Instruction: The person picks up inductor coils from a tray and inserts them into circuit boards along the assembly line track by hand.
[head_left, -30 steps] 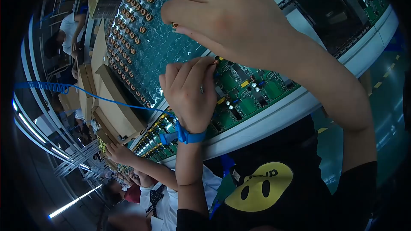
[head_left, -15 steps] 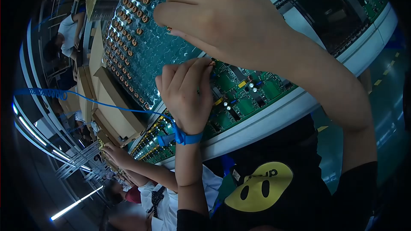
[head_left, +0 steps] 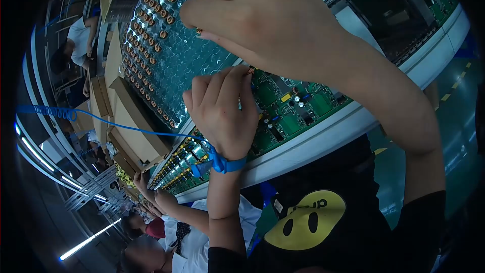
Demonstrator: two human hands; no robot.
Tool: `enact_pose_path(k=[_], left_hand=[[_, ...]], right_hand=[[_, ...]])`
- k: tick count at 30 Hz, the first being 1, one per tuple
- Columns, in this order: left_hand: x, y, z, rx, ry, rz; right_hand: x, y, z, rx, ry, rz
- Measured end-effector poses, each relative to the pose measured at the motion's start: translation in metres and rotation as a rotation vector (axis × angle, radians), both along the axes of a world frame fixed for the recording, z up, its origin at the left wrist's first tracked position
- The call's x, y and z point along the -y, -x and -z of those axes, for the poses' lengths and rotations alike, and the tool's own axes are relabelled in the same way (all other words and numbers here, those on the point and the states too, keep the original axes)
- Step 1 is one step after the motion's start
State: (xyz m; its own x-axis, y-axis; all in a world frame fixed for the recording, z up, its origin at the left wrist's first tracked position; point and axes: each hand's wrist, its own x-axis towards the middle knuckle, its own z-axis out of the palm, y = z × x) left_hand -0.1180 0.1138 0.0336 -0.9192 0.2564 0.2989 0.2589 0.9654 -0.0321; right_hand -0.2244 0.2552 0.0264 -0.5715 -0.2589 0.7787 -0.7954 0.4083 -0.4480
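My left hand (head_left: 222, 108), with a blue wrist strap (head_left: 217, 165) on it, is closed in a pinch over the green circuit boards (head_left: 288, 121). A small copper-coloured coil (head_left: 251, 70) shows at its fingertips. Higher up, my right hand (head_left: 252, 15) is closed too, its fingers curled above the edge of a clear plastic tray (head_left: 194, 58). A bit of another copper-coloured coil (head_left: 199, 31) peeks out between its thumb and fingers. Rows of similar copper coils (head_left: 146, 35) sit in the tray.
Cardboard boxes (head_left: 134, 121) stand left of the tray. A blue coiled cord (head_left: 126, 128) runs to my wrist strap. The white line edge (head_left: 303, 144) borders the boards. A co-worker's arm (head_left: 179, 210) reaches in at lower left; another person (head_left: 81, 40) is farther off.
My left hand has shifted slightly to the right over the boards, its fingertip coil showing more. My right hand has barely moved. The co-worker's hands have moved along the line.
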Motion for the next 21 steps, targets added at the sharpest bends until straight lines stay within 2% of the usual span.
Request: enact_pose_path(k=[7,21], left_hand=[[-0.0038,-0.0016,0.0013,-0.014,0.019,-0.054],[-0.0057,-0.0028,0.0029,-0.062,0.039,-0.01]], right_hand=[[-0.0035,-0.0024,-0.0014,0.023,-0.004,-0.005],[-0.0057,-0.0018,-0.0043,0.063,-0.014,-0.026]])
